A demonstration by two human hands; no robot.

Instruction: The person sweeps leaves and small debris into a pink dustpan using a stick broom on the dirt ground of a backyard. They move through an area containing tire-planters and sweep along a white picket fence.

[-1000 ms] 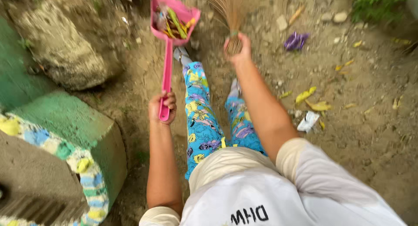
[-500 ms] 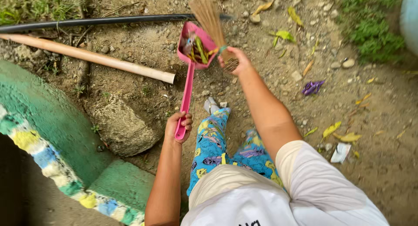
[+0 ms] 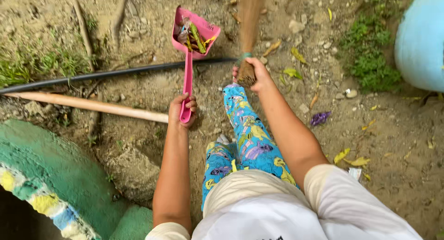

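The left hand (image 3: 183, 107) is clenched around the near end of the long, narrow handle of a pink plastic dustpan (image 3: 194, 34); the handle runs straight away from the grip to the far side, where the scoop sits above the dirt ground (image 3: 138, 90), well beyond the fingers. The scoop is a shallow, smooth-walled tray holding leaves and scraps (image 3: 192, 36) in green, yellow and brown. The right hand (image 3: 255, 75) is clenched around the bound base of a stick broom (image 3: 249, 18); a green band wraps the bundle just beyond the grip, and the stiff tan bristles extend to the far side, just right of the scoop. A thin black hose (image 3: 111, 75) crosses the ground from left to right beneath the handle. A pale wooden pole (image 3: 88, 104) lies nearer, its end just left of the left hand. Scattered yellow leaves (image 3: 351, 159) lie on the coarse, pebbled soil at right.
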